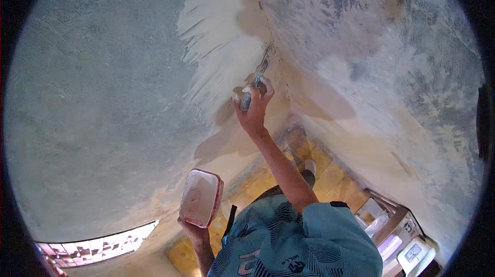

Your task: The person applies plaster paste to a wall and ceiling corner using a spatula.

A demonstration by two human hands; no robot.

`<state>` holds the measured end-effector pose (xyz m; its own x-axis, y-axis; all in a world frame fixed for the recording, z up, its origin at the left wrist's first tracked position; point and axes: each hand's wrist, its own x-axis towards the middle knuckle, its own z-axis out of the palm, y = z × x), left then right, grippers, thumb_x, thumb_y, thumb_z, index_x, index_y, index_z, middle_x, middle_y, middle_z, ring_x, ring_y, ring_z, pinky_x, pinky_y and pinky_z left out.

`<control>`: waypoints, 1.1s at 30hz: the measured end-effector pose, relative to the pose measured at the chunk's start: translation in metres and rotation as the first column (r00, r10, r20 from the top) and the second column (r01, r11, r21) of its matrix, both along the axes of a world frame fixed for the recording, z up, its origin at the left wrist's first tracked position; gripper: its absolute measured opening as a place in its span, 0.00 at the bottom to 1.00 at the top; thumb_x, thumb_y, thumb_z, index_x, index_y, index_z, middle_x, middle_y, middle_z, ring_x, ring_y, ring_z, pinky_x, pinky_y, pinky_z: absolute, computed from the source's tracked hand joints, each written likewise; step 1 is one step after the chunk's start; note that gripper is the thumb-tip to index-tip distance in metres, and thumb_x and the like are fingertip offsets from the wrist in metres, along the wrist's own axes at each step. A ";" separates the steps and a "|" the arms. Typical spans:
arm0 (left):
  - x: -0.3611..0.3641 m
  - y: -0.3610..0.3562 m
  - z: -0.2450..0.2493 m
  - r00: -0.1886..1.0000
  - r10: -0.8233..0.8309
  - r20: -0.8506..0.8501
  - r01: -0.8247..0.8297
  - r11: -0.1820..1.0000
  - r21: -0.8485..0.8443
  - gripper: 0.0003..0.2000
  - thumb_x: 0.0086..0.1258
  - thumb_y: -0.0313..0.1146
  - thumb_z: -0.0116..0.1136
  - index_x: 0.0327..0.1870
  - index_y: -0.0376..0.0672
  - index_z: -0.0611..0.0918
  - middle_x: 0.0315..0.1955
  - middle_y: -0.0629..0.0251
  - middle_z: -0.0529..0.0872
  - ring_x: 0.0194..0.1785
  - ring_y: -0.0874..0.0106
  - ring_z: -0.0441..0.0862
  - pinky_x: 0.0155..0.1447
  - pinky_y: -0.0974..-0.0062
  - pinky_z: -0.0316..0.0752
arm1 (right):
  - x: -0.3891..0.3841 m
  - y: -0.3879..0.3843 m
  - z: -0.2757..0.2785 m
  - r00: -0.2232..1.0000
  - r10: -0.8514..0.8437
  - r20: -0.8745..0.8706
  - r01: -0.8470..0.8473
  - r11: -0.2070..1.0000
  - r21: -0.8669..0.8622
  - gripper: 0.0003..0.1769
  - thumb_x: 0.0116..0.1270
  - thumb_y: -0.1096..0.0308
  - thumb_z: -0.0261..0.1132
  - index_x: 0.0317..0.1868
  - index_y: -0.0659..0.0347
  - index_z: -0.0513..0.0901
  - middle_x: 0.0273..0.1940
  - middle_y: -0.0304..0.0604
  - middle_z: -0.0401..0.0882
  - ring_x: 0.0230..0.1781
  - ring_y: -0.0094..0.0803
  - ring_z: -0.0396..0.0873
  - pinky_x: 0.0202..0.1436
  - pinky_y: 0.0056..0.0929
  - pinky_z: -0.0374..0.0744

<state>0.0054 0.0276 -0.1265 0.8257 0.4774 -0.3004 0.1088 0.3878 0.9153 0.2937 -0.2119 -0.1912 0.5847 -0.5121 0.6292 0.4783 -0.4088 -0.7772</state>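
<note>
Raised toward the corner where two walls meet, my right hand [253,102] is closed around the handle of a putty knife [263,64]. The knife's blade points up and lies at the corner line. Wet pale plaster [214,34] covers a strip of the left wall beside it, with ragged streaks at its left edge. Lower down, my left hand [195,231] holds a white rectangular tub [200,197] with red sides from below. Whitish material lines the tub's inside. The fingers of my left hand are mostly hidden under the tub.
The grey-green left wall [98,91] and the patchy right wall [371,70] rise on both sides. A yellowish tiled floor [330,174] lies below. Shelving with boxes and plastic items [389,225] stands at lower right. A barred window [98,248] is at lower left.
</note>
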 end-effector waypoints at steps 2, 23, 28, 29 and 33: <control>0.000 0.003 -0.001 1.000 0.003 -0.002 -0.003 1.000 0.014 0.26 0.68 0.52 0.42 0.59 0.42 0.72 0.54 0.62 0.76 0.59 0.63 0.74 0.60 0.59 0.73 | -0.011 0.007 0.000 0.999 0.015 -0.051 -0.020 0.994 -0.105 0.22 0.59 0.63 0.68 0.50 0.61 0.71 0.62 0.64 0.50 0.61 0.57 0.56 0.61 0.55 0.61; 0.000 -0.006 0.004 1.000 -0.023 0.012 0.023 1.000 -0.004 0.26 0.69 0.54 0.44 0.59 0.45 0.72 0.55 0.64 0.75 0.60 0.63 0.71 0.62 0.58 0.70 | -0.022 -0.002 0.009 1.000 0.010 -0.024 -0.011 0.999 -0.046 0.20 0.56 0.70 0.69 0.47 0.62 0.71 0.61 0.62 0.52 0.60 0.55 0.57 0.61 0.50 0.62; 0.001 -0.003 -0.001 0.999 -0.036 0.002 0.036 0.999 0.018 0.28 0.68 0.57 0.44 0.60 0.45 0.72 0.56 0.64 0.74 0.61 0.63 0.71 0.61 0.58 0.70 | -0.008 -0.003 0.012 1.000 -0.004 -0.008 0.004 0.999 -0.053 0.20 0.56 0.69 0.69 0.47 0.63 0.71 0.61 0.62 0.52 0.60 0.55 0.57 0.61 0.50 0.62; 0.000 -0.005 0.001 0.999 -0.050 0.006 0.050 0.999 0.022 0.28 0.68 0.57 0.44 0.60 0.45 0.72 0.56 0.65 0.74 0.60 0.64 0.71 0.62 0.58 0.70 | -0.011 0.001 0.014 1.000 -0.007 -0.011 0.006 0.996 -0.087 0.20 0.56 0.69 0.69 0.46 0.63 0.71 0.61 0.62 0.52 0.60 0.55 0.57 0.61 0.50 0.62; 0.000 -0.004 0.000 0.997 -0.073 0.031 0.073 0.997 0.000 0.28 0.68 0.57 0.44 0.60 0.46 0.72 0.56 0.65 0.74 0.60 0.64 0.71 0.62 0.58 0.70 | -0.031 0.018 0.015 0.996 0.071 -0.045 -0.072 0.997 -0.030 0.21 0.56 0.70 0.69 0.47 0.63 0.70 0.61 0.62 0.51 0.60 0.55 0.58 0.61 0.51 0.62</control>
